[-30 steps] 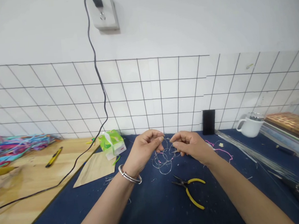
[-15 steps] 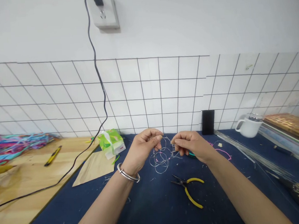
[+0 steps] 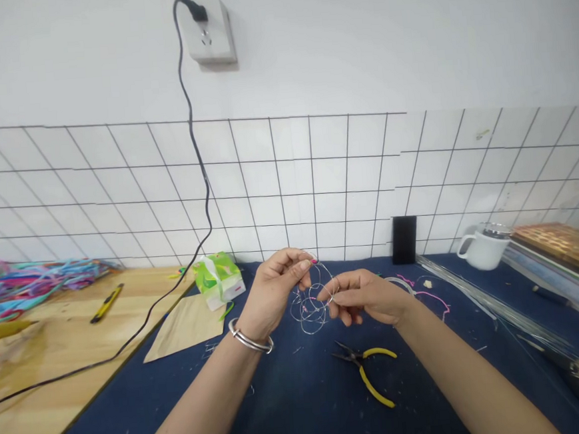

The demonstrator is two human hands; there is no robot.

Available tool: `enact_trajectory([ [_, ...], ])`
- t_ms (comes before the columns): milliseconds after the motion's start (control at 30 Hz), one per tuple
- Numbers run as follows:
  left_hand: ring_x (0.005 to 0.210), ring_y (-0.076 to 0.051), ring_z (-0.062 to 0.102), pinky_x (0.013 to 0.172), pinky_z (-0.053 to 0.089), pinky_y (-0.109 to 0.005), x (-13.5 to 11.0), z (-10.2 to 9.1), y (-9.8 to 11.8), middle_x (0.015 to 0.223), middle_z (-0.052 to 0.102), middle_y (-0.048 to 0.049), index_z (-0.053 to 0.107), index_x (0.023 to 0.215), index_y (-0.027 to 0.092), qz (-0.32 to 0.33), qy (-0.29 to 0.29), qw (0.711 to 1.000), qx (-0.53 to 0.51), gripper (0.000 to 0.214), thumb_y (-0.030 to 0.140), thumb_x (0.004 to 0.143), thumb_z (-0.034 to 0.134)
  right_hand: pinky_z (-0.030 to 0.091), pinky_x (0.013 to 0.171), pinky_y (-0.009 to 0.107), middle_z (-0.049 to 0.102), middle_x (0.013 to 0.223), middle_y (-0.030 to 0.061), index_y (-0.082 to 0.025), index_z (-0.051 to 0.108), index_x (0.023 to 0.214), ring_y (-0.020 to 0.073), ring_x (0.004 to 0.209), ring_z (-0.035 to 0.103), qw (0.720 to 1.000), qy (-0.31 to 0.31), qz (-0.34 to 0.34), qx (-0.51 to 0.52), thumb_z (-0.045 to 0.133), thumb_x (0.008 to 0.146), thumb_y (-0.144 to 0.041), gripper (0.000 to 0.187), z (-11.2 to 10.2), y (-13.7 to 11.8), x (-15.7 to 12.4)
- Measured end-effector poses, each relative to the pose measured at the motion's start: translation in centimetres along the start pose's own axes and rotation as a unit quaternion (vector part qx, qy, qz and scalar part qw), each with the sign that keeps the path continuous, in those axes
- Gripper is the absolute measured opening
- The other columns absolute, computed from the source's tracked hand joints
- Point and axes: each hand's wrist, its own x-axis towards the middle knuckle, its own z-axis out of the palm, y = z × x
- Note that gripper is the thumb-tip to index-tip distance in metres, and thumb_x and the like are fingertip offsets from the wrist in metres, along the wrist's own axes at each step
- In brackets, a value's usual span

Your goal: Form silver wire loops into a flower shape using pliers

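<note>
Thin silvery wire bent into several loops (image 3: 312, 325) hangs between my two hands, with small pink spots on it. My left hand (image 3: 285, 274) pinches the top of one loop between thumb and fingertips; a bright pink bit shows at the fingertips. On the other side my right hand (image 3: 358, 296) has its thumb and index finger closed on the right part of the loop, its other fingers curled. A silver bangle (image 3: 252, 340) circles my left wrist. Below the hands, pliers with yellow handles (image 3: 370, 378) lie spread on the dark blue mat (image 3: 294, 404).
Left stand a green tissue pack (image 3: 219, 279), a tan paper sheet (image 3: 188, 326) and a yellow cutter (image 3: 107, 303). A black cord (image 3: 200, 164) crosses to the socket. Right are a white cup (image 3: 482, 250), a black block (image 3: 404, 239), straight wires (image 3: 475, 289) and pink wire (image 3: 436, 297).
My right hand has moved left and slightly down along the loop, its index finger now reaching across the wire. My left hand stays nearly in place. The view has shifted slightly.
</note>
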Motion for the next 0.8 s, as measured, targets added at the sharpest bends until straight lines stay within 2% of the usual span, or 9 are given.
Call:
enact_trajectory([
  [133, 0.052, -0.008, 0.048, 0.052, 0.039, -0.019, 0.1, 0.0, -0.1, 0.058, 0.054, 0.0018, 0.061, 0.085, 0.015, 0.004, 0.004, 1.000, 0.005, 0.010, 0.022, 0.077, 0.061, 0.033, 0.041, 0.017, 0.055, 0.063, -0.0024, -0.017, 0.062, 0.093, 0.0051, 0.048, 0.048, 0.999, 0.032, -0.004, 0.012, 0.060, 0.074, -0.030, 0.023, -0.1, 0.1, 0.0],
  [333, 0.054, -0.008, 0.049, 0.053, 0.040, -0.019, 0.1, -0.2, -0.3, 0.058, 0.055, 0.0016, 0.061, 0.085, 0.015, 0.008, 0.013, 1.000, 0.018, 0.011, 0.022, 0.077, 0.061, 0.033, 0.041, 0.017, 0.054, 0.064, -0.0018, -0.016, 0.061, 0.089, 0.0048, 0.048, 0.047, 0.997, 0.076, -0.023, 0.009, 0.058, 0.075, -0.029, 0.020, -0.7, -0.2, -0.2],
  [600, 0.058, -0.009, 0.052, 0.056, 0.042, -0.020, 0.2, -0.3, -0.5, 0.066, 0.057, 0.0007, 0.060, 0.084, 0.015, 0.006, 0.023, 0.999, 0.030, 0.013, 0.021, 0.074, 0.063, 0.035, 0.044, 0.018, 0.056, 0.069, 0.0001, -0.015, 0.061, 0.090, 0.0057, 0.051, 0.048, 0.994, 0.104, -0.034, -0.010, 0.058, 0.075, -0.030, 0.021, -1.1, -0.8, -0.8],
  [800, 0.059, -0.009, 0.052, 0.057, 0.043, -0.021, 0.1, -0.2, -0.4, 0.068, 0.057, 0.0007, 0.059, 0.081, 0.015, 0.000, 0.002, 0.998, 0.057, 0.012, 0.020, 0.072, 0.064, 0.036, 0.046, 0.019, 0.055, 0.068, 0.0001, -0.016, 0.061, 0.090, 0.0063, 0.053, 0.049, 0.991, 0.121, -0.046, -0.037, 0.056, 0.077, -0.029, 0.019, -1.1, -1.0, -1.0],
])
